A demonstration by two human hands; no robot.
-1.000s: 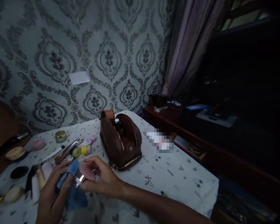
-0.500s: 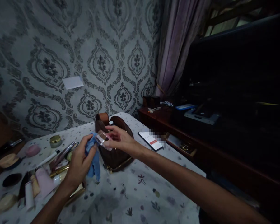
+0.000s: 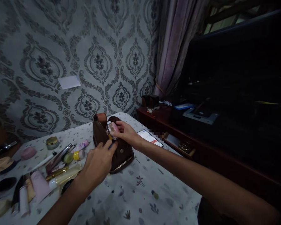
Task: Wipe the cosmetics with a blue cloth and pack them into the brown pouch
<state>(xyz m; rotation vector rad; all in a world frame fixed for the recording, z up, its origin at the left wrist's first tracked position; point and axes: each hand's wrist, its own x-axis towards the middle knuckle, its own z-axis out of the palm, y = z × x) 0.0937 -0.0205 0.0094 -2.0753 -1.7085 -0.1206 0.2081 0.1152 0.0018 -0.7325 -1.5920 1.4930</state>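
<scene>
A dark brown leather bag (image 3: 121, 153) stands on the table with its top unzipped. My right hand (image 3: 126, 132) pinches a small clear-walled cosmetic jar with pink on it (image 3: 112, 128), held over the bag's opening. A white-capped item (image 3: 109, 123) shows beside the jar. My left hand (image 3: 99, 161) is closed on the near edge of the bag, fingers curled at the opening. A scrap of blue, like the cloth, shows by its fingertips; the rest of the cloth is hidden.
Cosmetics lie spread at the left, among them a pink tube (image 3: 39, 186), a gold-lidded jar (image 3: 52, 142) and a yellow-banded container (image 3: 78, 155). A phone (image 3: 151, 138) lies right of the bag. Beyond the table's right edge is an open drawer (image 3: 179, 145).
Both hands have moved: the right has carried the jar over the bag's opening, and the left has gone right onto the bag's edge. The hanging blue cloth is now mostly out of sight.
</scene>
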